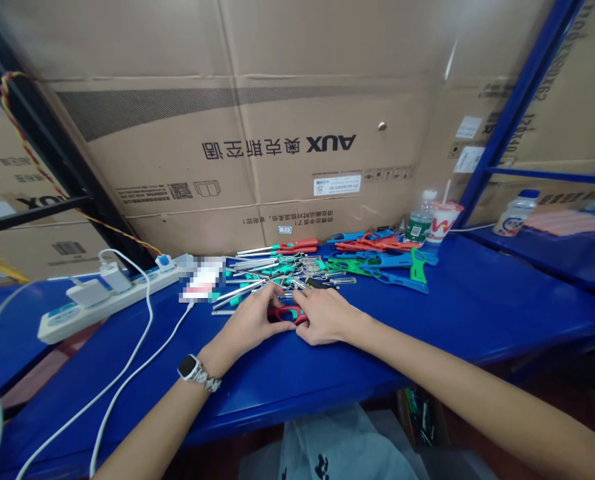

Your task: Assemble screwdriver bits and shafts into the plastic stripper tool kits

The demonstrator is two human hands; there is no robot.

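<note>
Both your left hand [247, 315] and right hand [326, 315] grip the red handle [279, 311]; press gently, keeping it steady.

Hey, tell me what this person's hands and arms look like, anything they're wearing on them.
The left hand and right hand wear no gloves. On the left wrist is a watch with a dark, rounded-square face, silvery case and silvery metal band. No sleeve shows on the left forearm or right forearm.
</note>
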